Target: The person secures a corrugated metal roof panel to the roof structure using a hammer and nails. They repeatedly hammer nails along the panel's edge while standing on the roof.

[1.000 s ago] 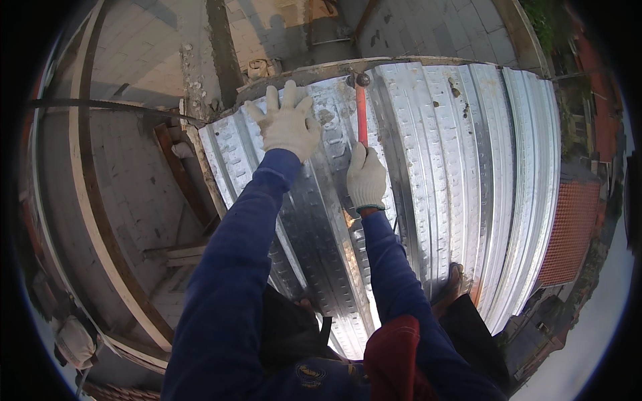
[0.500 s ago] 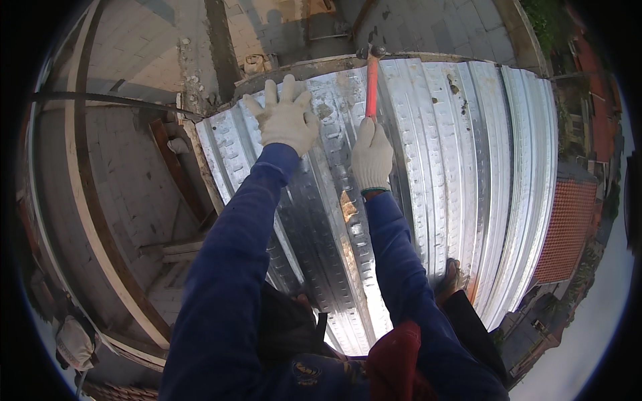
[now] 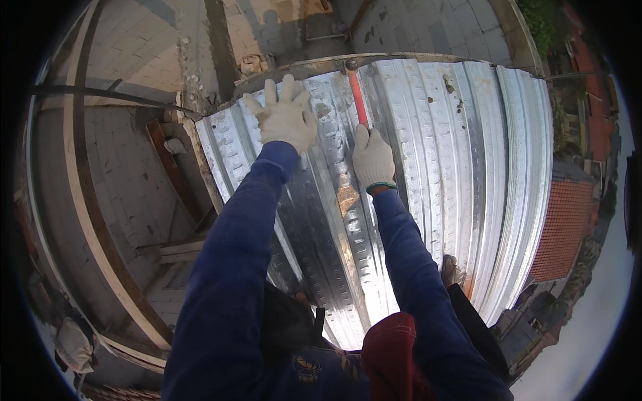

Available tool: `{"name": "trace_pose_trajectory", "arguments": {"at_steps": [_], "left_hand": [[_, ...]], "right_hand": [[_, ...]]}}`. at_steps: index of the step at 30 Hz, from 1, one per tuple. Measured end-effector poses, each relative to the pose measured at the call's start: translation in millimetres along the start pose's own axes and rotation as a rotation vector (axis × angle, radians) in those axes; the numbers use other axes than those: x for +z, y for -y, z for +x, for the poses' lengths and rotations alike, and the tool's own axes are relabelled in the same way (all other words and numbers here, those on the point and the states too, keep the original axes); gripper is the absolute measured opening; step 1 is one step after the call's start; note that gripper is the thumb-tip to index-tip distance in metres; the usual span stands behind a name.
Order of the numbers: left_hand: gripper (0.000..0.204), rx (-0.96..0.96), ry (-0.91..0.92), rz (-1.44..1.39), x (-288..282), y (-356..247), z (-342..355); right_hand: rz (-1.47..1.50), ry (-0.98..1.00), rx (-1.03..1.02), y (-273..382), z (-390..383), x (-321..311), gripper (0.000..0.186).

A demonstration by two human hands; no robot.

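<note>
My right hand, in a white knit glove, grips the handle of a hammer with a red-orange shaft. The hammer's dark head lies at the far edge of the ribbed metal sheeting. To the left, my left hand, gloved the same way, rests on the sheeting with its fingers spread and holds nothing. Raised ribs and rows of small dents run along the silvery sheets. Between my forearms a brownish patch shows on the metal. The underside of the right glove is hidden.
Beyond the far edge, the sheeting gives way to a drop with block walls below. A long curved-looking timber beam spans the open space at left. A dark bar reaches the sheet's left corner. My feet stand on the sheets; tiled roofs lie right.
The hammer's head has come down and to the left, from above the far edge onto it. My right hand has shifted slightly toward me; my left hand stays put.
</note>
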State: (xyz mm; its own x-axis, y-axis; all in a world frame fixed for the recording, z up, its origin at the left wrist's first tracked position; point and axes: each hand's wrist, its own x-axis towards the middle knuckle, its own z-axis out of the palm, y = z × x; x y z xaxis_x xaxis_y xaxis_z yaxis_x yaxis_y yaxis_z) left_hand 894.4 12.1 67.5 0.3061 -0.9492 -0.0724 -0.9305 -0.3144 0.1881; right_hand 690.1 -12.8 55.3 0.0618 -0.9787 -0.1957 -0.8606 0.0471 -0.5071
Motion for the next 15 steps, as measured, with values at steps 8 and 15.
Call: {"name": "trace_pose_trajectory", "arguments": {"at_steps": [8, 15], "left_hand": [[0.047, -0.006, -0.012, 0.067, 5, 6, -5], [0.05, 0.019, -0.067, 0.11, 30, 4, 0]], "right_hand": [[-0.07, 0.012, -0.034, -11, -40, -141, 0.056], [-0.271, -0.051, 0.237, -136, -60, -200, 0.053]]}}
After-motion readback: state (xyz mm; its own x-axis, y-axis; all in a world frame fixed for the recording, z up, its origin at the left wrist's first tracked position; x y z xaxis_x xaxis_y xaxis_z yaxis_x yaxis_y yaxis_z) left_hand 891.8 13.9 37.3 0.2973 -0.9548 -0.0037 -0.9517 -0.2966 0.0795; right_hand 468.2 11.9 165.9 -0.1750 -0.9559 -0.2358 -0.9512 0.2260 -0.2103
